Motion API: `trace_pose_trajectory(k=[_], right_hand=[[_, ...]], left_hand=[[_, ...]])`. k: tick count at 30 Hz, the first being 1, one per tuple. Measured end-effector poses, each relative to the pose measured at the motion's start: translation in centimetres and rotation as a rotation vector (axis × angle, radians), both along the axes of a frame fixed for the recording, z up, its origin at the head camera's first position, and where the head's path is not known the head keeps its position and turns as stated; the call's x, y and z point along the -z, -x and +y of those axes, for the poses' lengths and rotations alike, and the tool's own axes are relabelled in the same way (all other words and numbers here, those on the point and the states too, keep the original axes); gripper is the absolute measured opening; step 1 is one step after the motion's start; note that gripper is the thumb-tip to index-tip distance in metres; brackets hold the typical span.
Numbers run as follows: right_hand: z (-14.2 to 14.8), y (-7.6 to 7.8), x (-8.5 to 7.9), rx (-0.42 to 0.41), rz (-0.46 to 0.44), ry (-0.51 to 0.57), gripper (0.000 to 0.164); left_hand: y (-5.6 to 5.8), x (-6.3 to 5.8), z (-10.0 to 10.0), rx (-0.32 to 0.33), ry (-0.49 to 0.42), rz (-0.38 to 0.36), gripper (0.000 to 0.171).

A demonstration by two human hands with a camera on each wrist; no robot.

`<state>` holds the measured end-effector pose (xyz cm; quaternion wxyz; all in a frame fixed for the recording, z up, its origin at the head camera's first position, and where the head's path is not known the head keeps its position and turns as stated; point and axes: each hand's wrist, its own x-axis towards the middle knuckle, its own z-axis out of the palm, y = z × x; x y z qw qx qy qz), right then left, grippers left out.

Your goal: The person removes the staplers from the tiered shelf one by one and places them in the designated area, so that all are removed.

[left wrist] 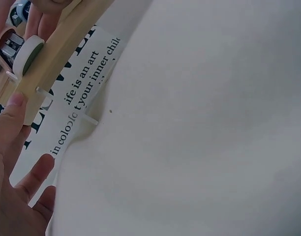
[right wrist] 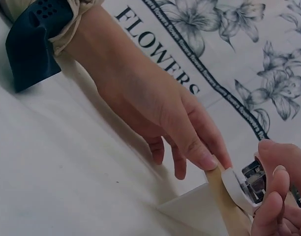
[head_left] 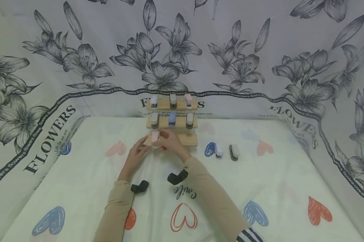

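at bottom shelf (head_left: 189, 139) — pinched pink stapler (head_left: 155, 136)

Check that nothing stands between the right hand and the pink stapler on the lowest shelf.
Nothing visible does: the right hand grips the pink stapler directly, near the left end of the lowest shelf. The left hand holds that end, beside the stapler, not in between.

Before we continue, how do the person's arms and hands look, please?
Tan sleeves cover both forearms; striped black-and-white fabric shows at the right one's upper end. A dark device sits at each wrist, the left one dotted with small holes. The left hand and right hand wear no gloves.
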<state>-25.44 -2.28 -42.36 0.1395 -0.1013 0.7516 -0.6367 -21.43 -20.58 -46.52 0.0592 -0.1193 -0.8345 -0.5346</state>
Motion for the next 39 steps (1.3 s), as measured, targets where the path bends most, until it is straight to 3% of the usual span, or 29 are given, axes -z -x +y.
trace_pose_trajectory(k=[4,9,14,22,32,39], right_hand=[[0.0,-0.3,0.3,0.001,0.054,-0.004,0.067],[0.3,-0.5,0.7,-0.003,0.109,-0.04,0.069],[0.9,-0.8,0.8,0.004,0.089,-0.038,0.072],[1.4,-0.9,1.0,-0.019,0.08,-0.027,0.071],[2.2,-1.5,1.3,0.014,0.056,0.062,0.065],[2.9,-2.1,1.0,-0.01,0.027,0.123,0.066]], left_hand=[[-1.0,-1.3,0.6,-0.015,0.004,0.01,0.046],[-1.2,-1.5,0.8,-0.015,0.013,0.01,0.045],[-1.0,-1.3,0.9,-0.019,0.023,0.015,0.045],[0.9,1.8,-0.2,-0.021,0.0,0.019,0.048],[0.8,2.1,-0.3,-0.03,0.038,0.012,0.051],[0.7,1.9,-0.4,-0.028,0.042,0.019,0.05]])
